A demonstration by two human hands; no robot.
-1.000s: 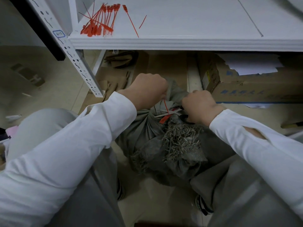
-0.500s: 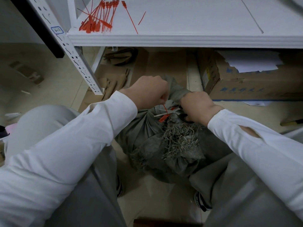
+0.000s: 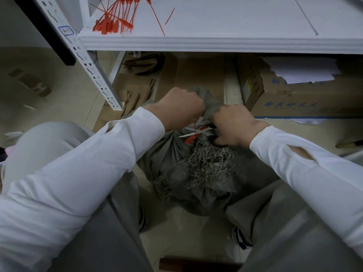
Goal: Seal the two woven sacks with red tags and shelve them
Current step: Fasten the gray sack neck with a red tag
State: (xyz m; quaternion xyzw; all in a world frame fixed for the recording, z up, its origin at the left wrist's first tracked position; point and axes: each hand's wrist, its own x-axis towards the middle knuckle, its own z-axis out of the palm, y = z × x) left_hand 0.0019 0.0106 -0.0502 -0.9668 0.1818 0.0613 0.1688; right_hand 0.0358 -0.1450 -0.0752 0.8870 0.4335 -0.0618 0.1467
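Sack (image 3: pixel 172 160), grey woven cloth, sits on floor between person's knees, neck bunched tight, frayed stringy fringe (image 3: pixel 208 163) spilling below the tie. Red tag (image 3: pixel 191 138) cinches the neck. Its thin tail runs straight up into L hand (image 3: pixel 178 108), fisted round it. R hand (image 3: pixel 233 124), just right of neck, grips black-handled scissors (image 3: pixel 196 132), metal blades parted across tail. Above sack: white shelf (image 3: pixel 216 42) w/ heap of spare tags (image 3: pixel 112 20). Right of sack, torn cardboard box (image 3: pixel 294 103); left, perforated post (image 3: pixel 92 71). Vs 0.5 s ago: hands, blades approx unchanged.
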